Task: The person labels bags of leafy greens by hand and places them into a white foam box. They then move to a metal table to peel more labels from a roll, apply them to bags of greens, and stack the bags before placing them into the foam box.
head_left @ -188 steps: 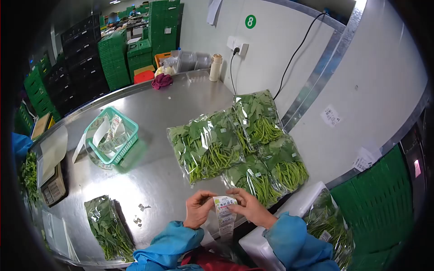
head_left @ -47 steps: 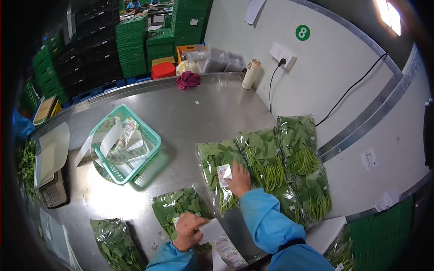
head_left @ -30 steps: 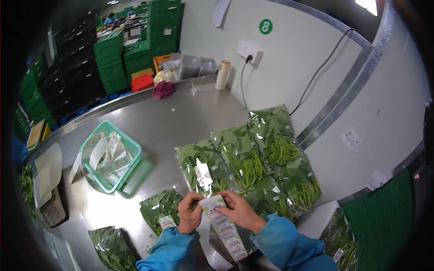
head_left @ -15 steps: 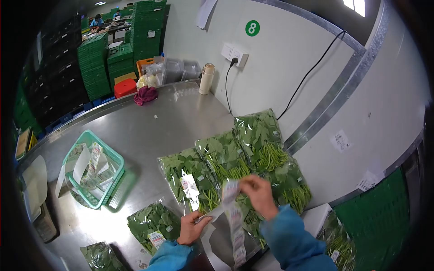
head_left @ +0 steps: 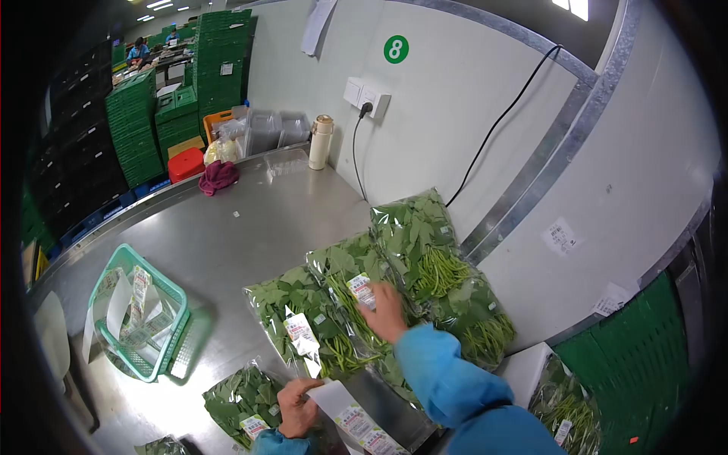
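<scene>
My left hand pinches a strip of printed labels on white backing, which hangs down toward the lower right. With its fingers laid on the bag, my right hand touches a label on the middle bag of leafy greens. To the left, another bag of greens bears a white, jagged-edged label. Behind my right hand is a further bag of greens; one more bag lies at the right. Beside my left hand rests a smaller labelled bag.
A green plastic basket holding label strips stands on the metal table. At the back are a thermos, a purple cloth and clear containers. A wall with a plugged-in cable bounds the right side.
My right hand has moved from the label strip to the middle bag, where a label now shows. My left hand still grips the strip and has shifted slightly down and left. The view has shifted.
</scene>
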Demonstrator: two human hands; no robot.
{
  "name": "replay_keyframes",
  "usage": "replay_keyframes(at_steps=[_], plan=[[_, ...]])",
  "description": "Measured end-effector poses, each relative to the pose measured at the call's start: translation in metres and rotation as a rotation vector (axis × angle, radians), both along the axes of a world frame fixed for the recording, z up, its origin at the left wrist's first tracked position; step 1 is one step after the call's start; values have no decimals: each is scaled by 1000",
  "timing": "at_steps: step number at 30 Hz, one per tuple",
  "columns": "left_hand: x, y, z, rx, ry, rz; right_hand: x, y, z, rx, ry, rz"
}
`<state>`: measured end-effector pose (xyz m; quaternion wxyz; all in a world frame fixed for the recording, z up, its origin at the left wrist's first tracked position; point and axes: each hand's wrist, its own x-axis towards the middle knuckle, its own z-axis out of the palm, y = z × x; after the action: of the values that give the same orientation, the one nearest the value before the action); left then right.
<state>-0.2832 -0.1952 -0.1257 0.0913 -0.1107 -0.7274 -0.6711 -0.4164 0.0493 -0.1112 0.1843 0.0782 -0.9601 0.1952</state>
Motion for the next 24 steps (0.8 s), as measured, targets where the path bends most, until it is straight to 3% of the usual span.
replay_keyframes(at_steps=[1,2,3,4,5,7,8,9,11,12,14,15,17,18,23,24], plan=[[-6,-1,6,-141,217,50,21,-10,12,-487,-377,138],[-13,1,10,-163,231,99,49,-22,28,-980,-762,272],[-17,3,13,-167,217,96,74,-30,41,-1198,-1023,373],[-20,4,16,-111,82,44,99,-39,46,-982,-1009,389],[-25,5,19,-54,-46,-6,117,-47,63,-952,-989,444],[-27,17,26,52,-84,18,138,-50,59,-1259,-1064,244],[-26,26,33,164,-121,40,142,-46,60,-1268,-1066,246],[-23,42,53,226,44,165,145,-39,61,-1189,-1030,239],[-17,44,66,37,311,139,152,-33,66,-1124,-998,230],[-15,40,66,27,303,133,157,-32,72,-1098,-900,253],[-15,34,62,-380,588,-145,167,-30,74,-1124,-782,264],[-8,38,57,-381,589,-157,170,-30,78,-1133,-775,257],[13,52,41,175,-112,-237,175,-28,91,-1224,-661,290],[16,62,40,201,-9,-206,180,-23,97,-1104,-684,266],[59,56,41,111,-92,-406,230,-6,109,-857,-781,203],[71,53,38,58,-162,-508,246,-2,104,-751,-624,298]])
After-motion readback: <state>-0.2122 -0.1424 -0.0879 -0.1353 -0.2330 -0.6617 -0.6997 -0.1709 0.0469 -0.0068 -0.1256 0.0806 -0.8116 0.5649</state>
